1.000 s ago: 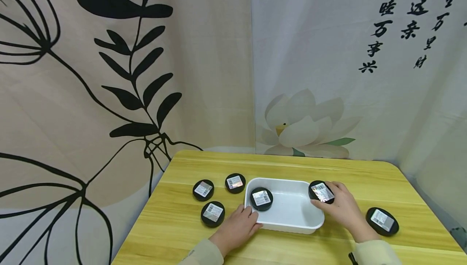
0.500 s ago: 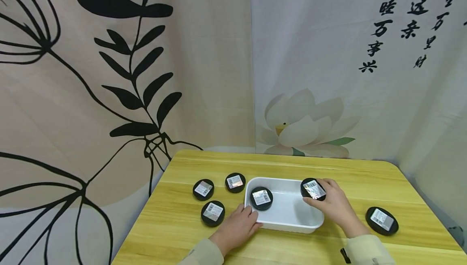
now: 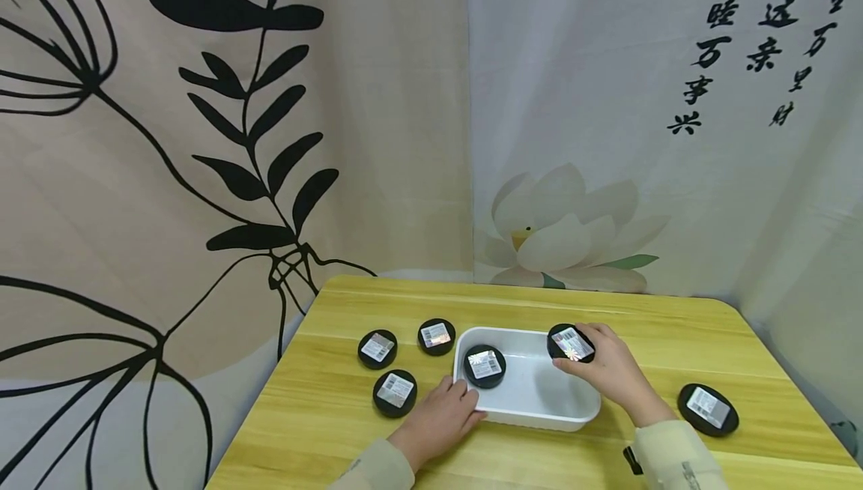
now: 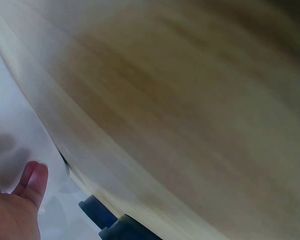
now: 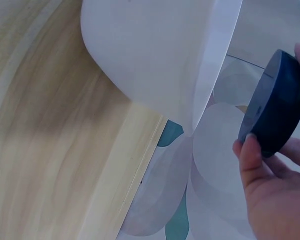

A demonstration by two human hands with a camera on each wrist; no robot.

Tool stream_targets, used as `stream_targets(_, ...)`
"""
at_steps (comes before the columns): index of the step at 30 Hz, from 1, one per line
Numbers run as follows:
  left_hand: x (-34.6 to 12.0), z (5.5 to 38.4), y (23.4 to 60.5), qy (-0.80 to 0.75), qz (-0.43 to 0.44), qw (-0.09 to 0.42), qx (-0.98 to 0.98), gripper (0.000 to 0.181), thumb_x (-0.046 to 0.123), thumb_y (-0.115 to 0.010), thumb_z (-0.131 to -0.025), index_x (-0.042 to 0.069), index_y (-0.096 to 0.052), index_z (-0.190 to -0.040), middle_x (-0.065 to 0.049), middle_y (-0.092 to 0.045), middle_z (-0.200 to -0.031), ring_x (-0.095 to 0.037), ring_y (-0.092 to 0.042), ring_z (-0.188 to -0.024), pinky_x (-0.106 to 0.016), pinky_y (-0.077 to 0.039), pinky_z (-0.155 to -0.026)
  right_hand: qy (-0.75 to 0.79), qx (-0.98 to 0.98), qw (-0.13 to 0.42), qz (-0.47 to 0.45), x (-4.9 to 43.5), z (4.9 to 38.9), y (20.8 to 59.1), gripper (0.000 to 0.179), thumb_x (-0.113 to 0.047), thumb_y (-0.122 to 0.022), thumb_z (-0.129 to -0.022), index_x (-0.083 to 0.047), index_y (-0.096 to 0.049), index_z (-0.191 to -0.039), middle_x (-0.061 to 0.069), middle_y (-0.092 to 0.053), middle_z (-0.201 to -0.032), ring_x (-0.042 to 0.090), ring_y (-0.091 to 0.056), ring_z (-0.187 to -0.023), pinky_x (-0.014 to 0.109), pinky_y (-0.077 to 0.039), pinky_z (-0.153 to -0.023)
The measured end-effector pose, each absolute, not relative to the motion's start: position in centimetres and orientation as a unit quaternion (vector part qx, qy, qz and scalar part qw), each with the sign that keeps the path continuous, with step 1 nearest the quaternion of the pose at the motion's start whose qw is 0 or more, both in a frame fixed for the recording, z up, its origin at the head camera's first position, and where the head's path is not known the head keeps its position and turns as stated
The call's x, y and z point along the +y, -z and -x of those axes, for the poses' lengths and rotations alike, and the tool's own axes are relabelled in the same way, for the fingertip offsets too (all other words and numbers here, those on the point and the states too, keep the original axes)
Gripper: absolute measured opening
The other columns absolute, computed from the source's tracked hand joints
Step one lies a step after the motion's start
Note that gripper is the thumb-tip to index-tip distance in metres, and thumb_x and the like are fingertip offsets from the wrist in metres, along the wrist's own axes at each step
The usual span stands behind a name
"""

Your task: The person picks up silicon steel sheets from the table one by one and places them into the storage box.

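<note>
While my right hand (image 3: 612, 371) pinches a chunky black disc (image 3: 570, 343) between thumb and fingers, my left hand (image 3: 441, 416) just rests on the tray's near left corner, fingers relaxed and holding nothing else. So the held disc is tilted over the right end of the white tray (image 3: 539, 422), lower right of centre in the frame. It's a squat round puck, dark and smooth around the side; the right wrist view shows a flatter, greyish face too. On top there's a pale rectangular label with barcode-like print and a shiny rainbow glare.

Another labelled disc (image 3: 484, 366) lies flat in the tray's left end, three loose discs (image 3: 377, 349) are grouped left of it, and a lone disc (image 3: 708, 410) sits lower right. Tray looks like glossy plastic, oblong with rounded corners. Surface (image 3: 519, 460) is yellowish with streaky wood grain. Behind it hangs softly creased cloth (image 3: 398, 115), black leaves printed upper left, a pale lotus near centre right, brushy characters upper right.
</note>
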State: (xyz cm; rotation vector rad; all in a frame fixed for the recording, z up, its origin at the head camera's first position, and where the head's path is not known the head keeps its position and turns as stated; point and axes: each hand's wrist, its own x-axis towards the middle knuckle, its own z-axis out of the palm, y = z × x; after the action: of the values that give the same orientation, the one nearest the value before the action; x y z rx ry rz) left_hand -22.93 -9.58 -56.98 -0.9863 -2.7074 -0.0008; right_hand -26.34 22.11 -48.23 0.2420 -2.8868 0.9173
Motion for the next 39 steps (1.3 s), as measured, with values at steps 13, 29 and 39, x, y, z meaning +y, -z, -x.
stream_targets(13, -9.5, 22.7, 56.5, 0.003, 0.338, 0.134, -0.932, 0.032, 0.048, -0.043, -0.106, 0.020, -0.057, -0.100, 0.004, -0.054, -0.093, -0.016, -0.044, -0.086, -0.028, -0.044, -0.075, -0.325, -0.938, 0.021, -0.115, 22.1, 27.5, 48.9, 0.086, -0.050, -0.085, -0.076, 0.001, -0.055, -0.139, 0.022, -0.055, -0.139, 0.040, -0.057, -0.120, 0.053, -0.050, -0.092)
stream_targets(29, -9.5, 22.8, 56.7, 0.003, 0.334, 0.120, -0.935, 0.034, 0.049, -0.039, -0.107, 0.021, -0.056, -0.101, 0.004, -0.054, -0.095, -0.016, -0.045, -0.087, -0.027, -0.044, -0.075, -0.352, -0.924, -0.060, -0.135, 22.0, 28.0, 48.5, 0.089, -0.040, -0.090, -0.073, -0.003, -0.052, -0.145, 0.024, -0.046, -0.149, 0.038, -0.054, -0.123, 0.050, -0.048, -0.094)
stream_targets(39, -9.5, 22.7, 56.4, 0.005, 0.331, 0.107, -0.937, 0.033, 0.049, -0.040, -0.107, 0.021, -0.057, -0.102, 0.004, -0.054, -0.095, -0.015, -0.044, -0.087, -0.028, -0.044, -0.078, -0.329, -0.928, -0.058, -0.164, 21.7, 28.8, 48.7, 0.088, -0.037, -0.091, -0.071, 0.000, -0.053, -0.142, 0.023, -0.050, -0.146, 0.034, -0.056, -0.119, 0.046, -0.047, -0.091)
